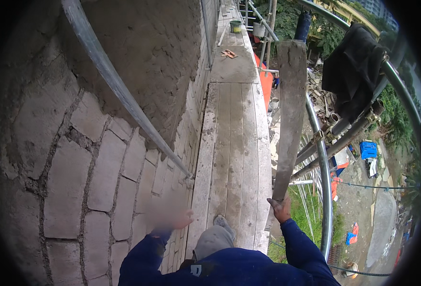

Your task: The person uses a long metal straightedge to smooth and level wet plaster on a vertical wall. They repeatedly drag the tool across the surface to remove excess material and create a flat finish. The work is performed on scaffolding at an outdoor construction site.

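Board [290,114], long axis up the view, right hand [281,209] clasping lower end, left hand [182,219] blurred, grip unclear

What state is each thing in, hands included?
Right hand: closed on the long board's near end.
Long board: held, gray and stained.
Left hand: partly blurred; can't tell if holding anything.
Block wall: partly coated in gray, partly bare blocks.
Plank walkway: laid, stained.
Green bucket: upright on walkway; contents unclear.
Black cloth: draped over scaffold pipe.
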